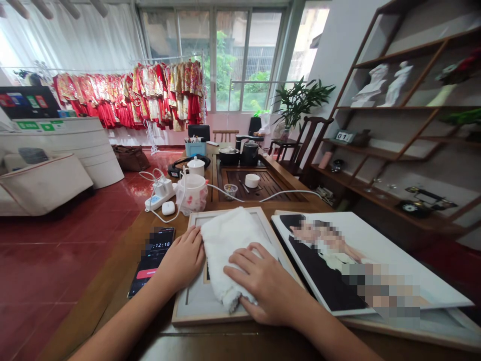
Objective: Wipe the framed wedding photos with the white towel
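Observation:
A folded white cloth (229, 240) lies across a light wooden picture frame (188, 313) on the table, covering most of the frame's middle. My right hand (263, 286) rests on the cloth with curved fingers, its thumb at the cloth's near edge. The palm and what is under it are hidden. At the frame's left side, my left hand (187, 258) lies flat with its fingers stretched forward, their tips by the cloth's left edge. Just left of that hand is a phone (150, 263) showing a timer.
A printed picture (379, 235) lies on another frame to the right. Beyond my hands are a plastic cup (192, 193), a lidded white mug (196, 168), a power strip (160, 197), an earbud case (169, 208) and a tea tray (270, 183) with a white bowl (252, 180). A cable crosses behind the frame.

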{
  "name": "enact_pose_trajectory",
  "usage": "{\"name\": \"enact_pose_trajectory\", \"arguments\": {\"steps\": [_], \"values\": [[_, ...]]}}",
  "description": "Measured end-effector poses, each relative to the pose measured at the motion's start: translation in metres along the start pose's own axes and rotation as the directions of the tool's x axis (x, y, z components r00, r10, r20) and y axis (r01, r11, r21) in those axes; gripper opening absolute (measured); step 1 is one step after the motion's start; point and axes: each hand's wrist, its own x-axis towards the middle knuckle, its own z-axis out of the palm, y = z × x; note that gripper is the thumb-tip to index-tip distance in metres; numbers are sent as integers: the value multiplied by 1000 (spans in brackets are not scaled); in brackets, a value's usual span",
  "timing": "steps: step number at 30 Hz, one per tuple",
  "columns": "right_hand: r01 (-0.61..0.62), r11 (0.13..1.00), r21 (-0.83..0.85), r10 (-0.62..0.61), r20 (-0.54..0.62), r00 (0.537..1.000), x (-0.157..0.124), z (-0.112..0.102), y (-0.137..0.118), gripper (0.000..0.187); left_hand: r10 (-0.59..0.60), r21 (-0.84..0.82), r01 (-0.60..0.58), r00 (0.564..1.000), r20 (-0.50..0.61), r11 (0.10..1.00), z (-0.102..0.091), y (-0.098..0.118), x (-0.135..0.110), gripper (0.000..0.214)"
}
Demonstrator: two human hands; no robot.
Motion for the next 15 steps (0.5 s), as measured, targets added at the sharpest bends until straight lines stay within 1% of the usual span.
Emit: {"name": "enact_pose_trajectory", "arguments": {"steps": [5, 7, 10, 15], "values": [[-120, 992, -47, 119, -27, 993, 1, 2, 0, 37, -15, 5, 15, 1000, 18, 1000, 1, -1, -2, 47], [-141, 988, -68, 139, -35, 990, 2, 2, 0, 36, -19, 1, 19, 1000, 21, 1000, 0, 0, -2, 47], [-113, 992, -59, 112, -25, 993, 2, 1, 0, 36, -19, 8, 19, 1000, 25, 1000, -1, 0, -2, 47], [5, 1000, -8, -5, 5, 1000, 0, 1, -2, 38, -10, -2, 10, 1000, -5, 1000, 1, 0, -1, 42]]}}
